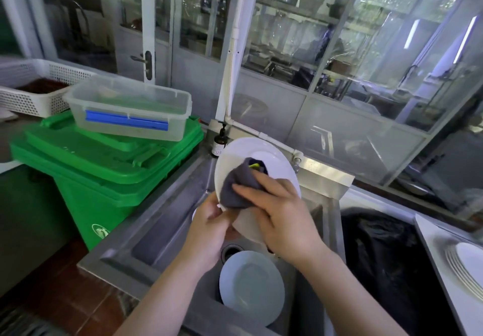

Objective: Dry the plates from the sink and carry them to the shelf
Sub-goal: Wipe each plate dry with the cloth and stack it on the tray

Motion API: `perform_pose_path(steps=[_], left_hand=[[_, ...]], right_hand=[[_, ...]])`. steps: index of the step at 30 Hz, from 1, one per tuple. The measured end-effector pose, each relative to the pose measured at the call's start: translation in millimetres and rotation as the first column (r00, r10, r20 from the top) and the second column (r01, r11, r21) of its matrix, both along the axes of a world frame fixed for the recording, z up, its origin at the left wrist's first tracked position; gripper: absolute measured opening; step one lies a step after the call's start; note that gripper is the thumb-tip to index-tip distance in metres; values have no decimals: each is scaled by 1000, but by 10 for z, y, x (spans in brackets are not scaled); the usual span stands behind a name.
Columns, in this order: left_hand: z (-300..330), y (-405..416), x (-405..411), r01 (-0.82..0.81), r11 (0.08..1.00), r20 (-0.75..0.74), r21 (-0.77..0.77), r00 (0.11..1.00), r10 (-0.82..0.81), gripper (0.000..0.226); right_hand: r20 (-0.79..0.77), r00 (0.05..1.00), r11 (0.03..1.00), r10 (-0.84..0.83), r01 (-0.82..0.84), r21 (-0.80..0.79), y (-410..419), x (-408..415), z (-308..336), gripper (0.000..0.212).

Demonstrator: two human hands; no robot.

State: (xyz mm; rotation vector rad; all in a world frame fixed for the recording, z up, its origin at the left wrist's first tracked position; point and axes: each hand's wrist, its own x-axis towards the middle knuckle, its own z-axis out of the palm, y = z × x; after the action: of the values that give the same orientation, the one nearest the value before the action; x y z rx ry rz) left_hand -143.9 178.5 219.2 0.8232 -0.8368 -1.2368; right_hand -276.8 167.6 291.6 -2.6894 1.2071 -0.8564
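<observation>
A white plate [269, 158] is held tilted above the steel sink [167, 220]. My left hand [209, 220] grips its lower left rim. My right hand [277, 213] presses a dark grey cloth [240, 186] against the plate's face, fingers curled over the cloth. Another white plate [252, 287] leans in the sink basin near the drain [230, 252]. A stack of white plates [467, 267] sits on the white surface at the far right.
A green bin [104, 168] with a clear plastic box [128, 108] on its lid stands left of the sink. A white basket [34, 84] sits behind it. A pump bottle [219, 142] stands at the sink's back corner. A black bag [379, 252] fills the space right of the sink.
</observation>
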Motion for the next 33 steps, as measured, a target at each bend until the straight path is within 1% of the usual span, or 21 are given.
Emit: perform_pose_path(steps=[2, 5, 7, 10, 11, 13, 14, 16, 19, 24, 28, 30, 33], left_hand=[[10, -8, -3, -41, 999, 53, 30, 998, 40, 35], [7, -9, 35, 13, 999, 120, 37, 993, -17, 23], [35, 12, 87, 59, 998, 148, 28, 987, -63, 23], [41, 55, 146, 102, 995, 169, 3, 980, -101, 19], [37, 73, 167, 106, 994, 166, 1, 981, -105, 25], [22, 96, 222, 111, 994, 129, 7, 985, -111, 41], [12, 99, 256, 106, 994, 99, 6, 989, -107, 45], [-18, 96, 328, 94, 996, 39, 7, 995, -94, 46], [-65, 80, 412, 88, 996, -35, -4, 996, -88, 42], [-150, 64, 476, 88, 996, -163, -21, 982, -90, 35], [-197, 34, 490, 29, 999, -266, -21, 963, -34, 28], [-208, 17, 486, -4, 1000, -314, -2, 949, 4, 29], [-210, -2, 470, -34, 999, -353, 18, 935, 38, 32]], right_hand=[[-53, 997, 997, 53, -55, -45, 21, 122, 45, 42], [-77, 996, 999, 53, -54, -8, -117, 232, 168, 46], [-70, 998, 1000, 7, -7, 4, -287, 265, 256, 44], [10, 995, 995, -102, 102, 2, -601, 244, 400, 44], [38, 990, 991, -133, 132, 20, -700, 203, 438, 45], [96, 974, 974, -204, 192, 119, -852, 77, 465, 44], [113, 964, 960, -242, 221, 173, -903, 6, 452, 44], [118, 947, 933, -298, 263, 247, -950, -102, 388, 42], [163, 934, 917, -318, 259, 302, -931, -162, 266, 43], [204, 915, 914, -348, 282, 293, -816, -239, 66, 43], [223, 894, 905, -390, 327, 271, -593, -229, -154, 45], [241, 898, 921, -367, 314, 231, -415, -192, -287, 46], [218, 940, 960, -261, 229, 158, -219, -167, -408, 48]])
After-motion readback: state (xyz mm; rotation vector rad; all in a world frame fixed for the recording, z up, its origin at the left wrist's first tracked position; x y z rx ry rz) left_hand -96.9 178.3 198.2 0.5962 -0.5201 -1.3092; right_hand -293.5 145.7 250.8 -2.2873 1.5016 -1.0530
